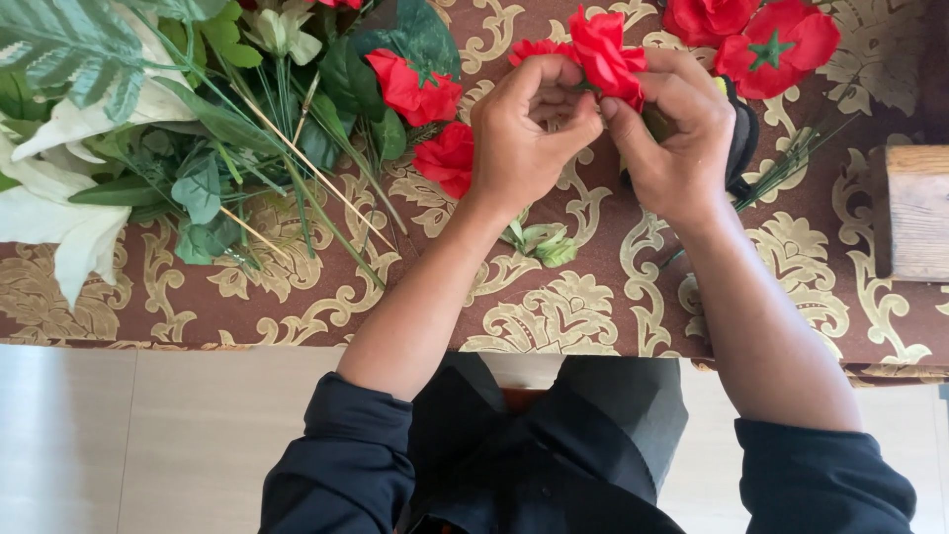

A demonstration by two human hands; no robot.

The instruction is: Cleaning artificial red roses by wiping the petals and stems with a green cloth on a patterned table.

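Red fabric flower (pixel 610 54) held above patterned tablecloth (pixel 554 307), pinched at base between both hands; left hand (pixel 529 129) and right hand (pixel 672 133) closed on it, fingertips meeting, bloom lying beyond fingers.

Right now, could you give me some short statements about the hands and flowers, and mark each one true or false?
1. Both hands hold one red flower. True: the left hand and right hand meet at it.
2. The tablecloth is plain blue. False: it is brown with gold scrolls.
3. White lilies lie at the picture's left. True.
4. A wooden block sits between the hands. False: it is at the right edge.
5. The sleeves are white. False: they are dark.
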